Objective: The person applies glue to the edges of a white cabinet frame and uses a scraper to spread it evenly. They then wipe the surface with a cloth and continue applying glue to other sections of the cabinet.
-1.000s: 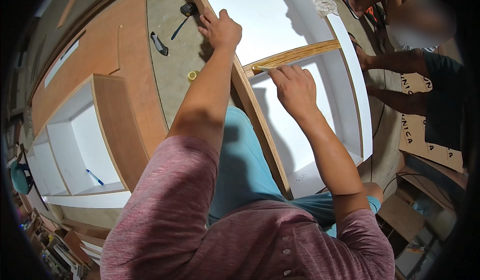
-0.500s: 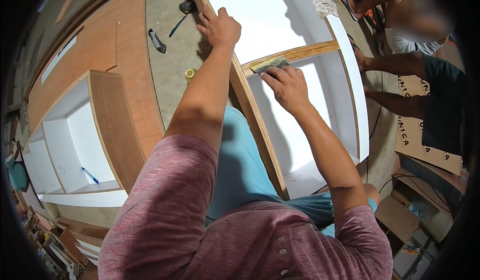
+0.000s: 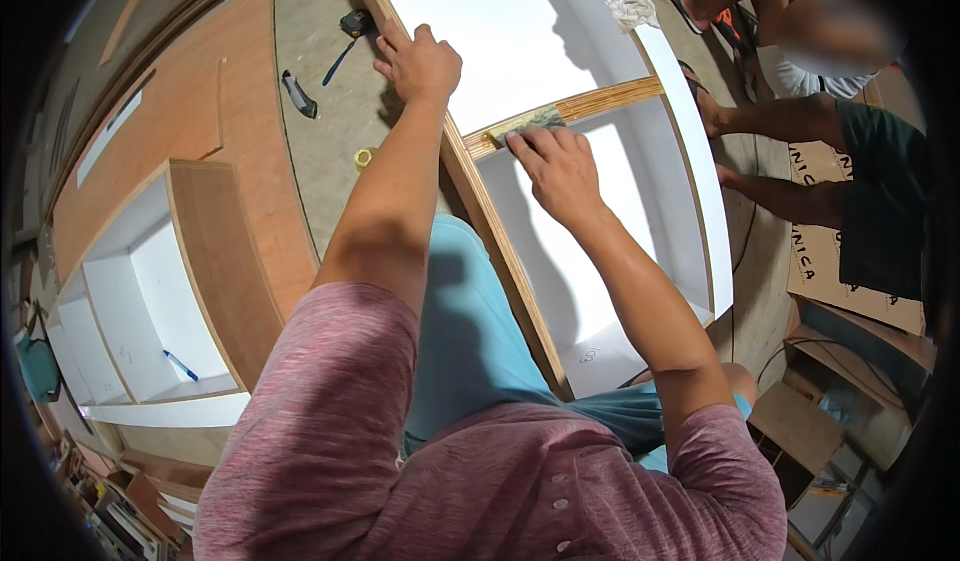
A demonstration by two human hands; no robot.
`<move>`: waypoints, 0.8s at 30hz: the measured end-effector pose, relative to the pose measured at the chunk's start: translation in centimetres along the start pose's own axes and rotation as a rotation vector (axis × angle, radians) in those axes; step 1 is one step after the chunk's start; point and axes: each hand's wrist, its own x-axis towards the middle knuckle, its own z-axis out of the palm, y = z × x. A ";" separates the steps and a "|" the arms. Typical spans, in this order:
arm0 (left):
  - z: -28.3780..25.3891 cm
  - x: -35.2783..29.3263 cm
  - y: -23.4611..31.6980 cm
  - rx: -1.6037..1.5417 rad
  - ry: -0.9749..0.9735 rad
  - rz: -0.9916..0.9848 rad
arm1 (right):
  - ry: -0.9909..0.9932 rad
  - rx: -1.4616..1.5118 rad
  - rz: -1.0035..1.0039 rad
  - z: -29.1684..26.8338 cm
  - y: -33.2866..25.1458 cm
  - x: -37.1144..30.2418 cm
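A wooden box frame with white inner faces, a cabinet carcass, lies in front of me, its bare plywood edges upward. My right hand is closed on a small flat grey-green piece with a yellowish edge, whose exact kind I cannot tell. The piece lies against the top edge of the cabinet's wooden divider, near the left corner. Farther up, my left hand rests on the cabinet's left edge with its fingers apart, holding nothing.
A tape measure, a utility knife and a yellow roll lie on the floor at left. Another cabinet holds a blue pen. A crumpled white cloth sits on the far right rim. Other people sit at right beside cardboard.
The whole view has shifted slightly. My right hand has slid the flat piece a little along the divider toward the left corner. My left hand stays on the edge.
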 end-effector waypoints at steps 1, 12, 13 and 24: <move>-0.1 0.0 0.0 -0.005 -0.009 -0.007 | -0.025 -0.011 -0.015 0.4 -0.1 -0.1; -0.5 0.0 0.4 0.014 -0.036 -0.008 | -0.027 -0.005 -0.015 1.7 0.2 -0.8; -0.5 -0.1 0.4 0.022 -0.033 -0.007 | -0.084 -0.023 0.014 1.0 -0.1 -0.9; -0.7 -0.1 0.6 0.058 -0.035 -0.011 | -0.014 -0.012 0.004 0.8 1.2 -0.7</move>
